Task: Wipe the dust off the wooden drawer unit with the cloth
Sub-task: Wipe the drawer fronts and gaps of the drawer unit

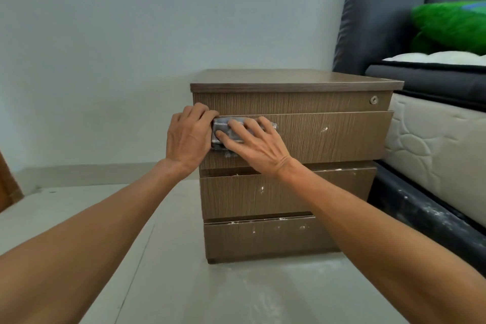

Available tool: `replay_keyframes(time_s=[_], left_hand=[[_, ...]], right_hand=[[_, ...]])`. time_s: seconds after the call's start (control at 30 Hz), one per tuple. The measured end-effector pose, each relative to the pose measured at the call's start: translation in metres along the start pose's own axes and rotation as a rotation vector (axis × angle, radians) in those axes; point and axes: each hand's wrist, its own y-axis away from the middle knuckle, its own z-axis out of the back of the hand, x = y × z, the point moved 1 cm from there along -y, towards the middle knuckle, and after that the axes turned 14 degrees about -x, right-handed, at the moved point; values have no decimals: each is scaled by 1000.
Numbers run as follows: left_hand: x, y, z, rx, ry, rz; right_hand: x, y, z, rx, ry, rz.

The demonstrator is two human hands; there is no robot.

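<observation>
Where the second drawer (328,137) juts a little out of the unit (289,192), the grey cloth (223,123) lies folded flat against the left end of its front. The right hand (260,147) lies on top of it with straight, spread fingers (238,129) that press the cloth to the wood without gripping anything. The left hand (188,137) is at the drawer's left corner, its fingers curled over the top edge right against the cloth's end. Whether they pinch the cloth or only hold the drawer cannot be told, as the thumb is hidden. Both forearms reach in from the bottom corners.

The unit stands on a pale floor (184,284) in front of a light wall (131,34). It has a flat top, and the topmost front carries a small round lock (373,100) near its right end. White specks (324,129) mark the drawer fronts, and more lie along the gaps lower down. Just to the right is a bed (434,144) with a quilted white mattress, a dark padded headboard (381,8) and a green pillow (452,26).
</observation>
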Motion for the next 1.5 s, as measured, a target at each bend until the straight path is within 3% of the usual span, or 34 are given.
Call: replay_keyframes(time_s=[0.37, 0.53, 0.73, 0.97, 1.07, 1.13, 1.33, 1.5], left_hand=[[-56, -16, -33, 14, 21, -29], [-54, -18, -37, -10, 23, -28], [-58, -16, -39, -40, 6, -12], [-61, -16, -36, -11, 2, 11], [-60, -13, -28, 17, 26, 40], [-54, -6, -19, 12, 16, 87], [-21, 28, -1, -24, 110, 672], [-9, 32, 1, 7, 288, 774]], right_hand=[[-68, 81, 16, -17, 118, -195], [-100, 128, 22, -3, 167, -423], [-121, 160, 32, 7, 197, -823], [-126, 166, 51, 23, 209, -1475], [-130, 177, 63, 68, 155, -1883], [-129, 182, 73, 35, 179, -2039], [-122, 159, 69, -199, 75, -1884], [-95, 137, 59, -166, 9, -1829]])
